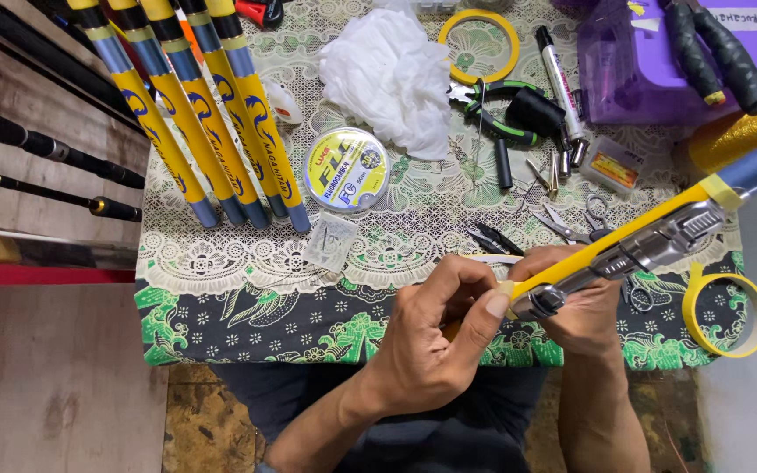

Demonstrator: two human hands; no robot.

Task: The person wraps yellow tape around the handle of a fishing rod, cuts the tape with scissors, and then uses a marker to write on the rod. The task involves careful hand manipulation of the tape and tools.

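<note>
We pinch the yellow rod (pixel 650 236) with our left hand (pixel 435 337) at its near end (thumb pressing). Our right hand (pixel 576 302) grips it from beneath, just right of the left; the line spool (pixel 345 169) lies beyond it.

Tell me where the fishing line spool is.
In the head view, the spool lies flat on the patterned cloth, left of centre, between the yellow rods and the white tissue.
</note>
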